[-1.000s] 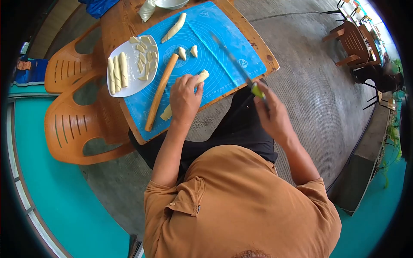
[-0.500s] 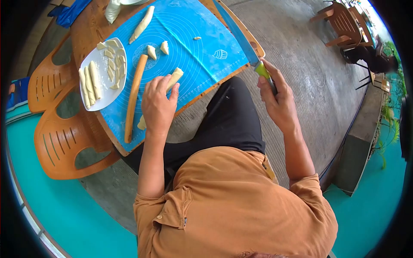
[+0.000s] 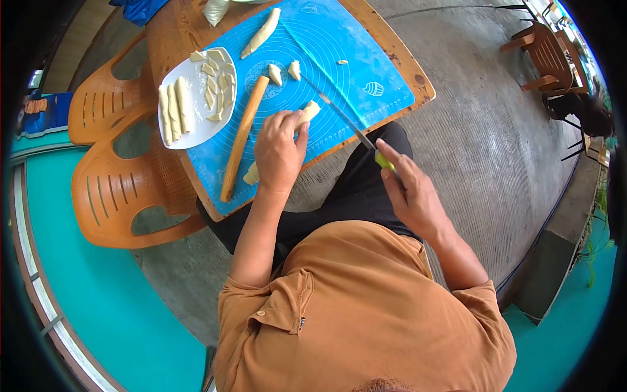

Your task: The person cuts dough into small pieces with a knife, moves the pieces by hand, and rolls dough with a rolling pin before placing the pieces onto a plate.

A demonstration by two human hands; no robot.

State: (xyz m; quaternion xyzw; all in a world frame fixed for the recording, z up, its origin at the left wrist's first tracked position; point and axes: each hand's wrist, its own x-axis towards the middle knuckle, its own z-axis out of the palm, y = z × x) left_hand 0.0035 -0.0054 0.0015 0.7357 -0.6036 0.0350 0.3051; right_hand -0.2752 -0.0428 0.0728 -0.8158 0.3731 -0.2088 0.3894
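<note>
My left hand (image 3: pixel 279 150) curls its fingers over a dough roll (image 3: pixel 309 114) lying on the blue baking mat (image 3: pixel 339 39). One end of the roll sticks out past my fingers, the other shows below my wrist. In my right hand (image 3: pixel 416 196) is a knife (image 3: pixel 349 122), gripped by its green handle; its blade slants across the mat's near edge, just right of the roll's end. Two cut dough pieces (image 3: pixel 275 74) lie near the blade tip. Left of my left hand rests a wooden rolling pin (image 3: pixel 245 137). Another dough roll (image 3: pixel 261 32) lies farther back.
A white plate (image 3: pixel 189 139) at the left holds several dough rolls and cut pieces. A small dough scrap (image 3: pixel 342 62) lies on the mat. The wooden table (image 3: pixel 418 81) has orange chairs (image 3: pixel 124 186) at its left. A bag (image 3: pixel 215 11) stands at the back.
The knife has come down and left, its blade swinging from beyond the mat's right side to beside the roll's end. My left hand stays on the roll. The whole view has shifted.
</note>
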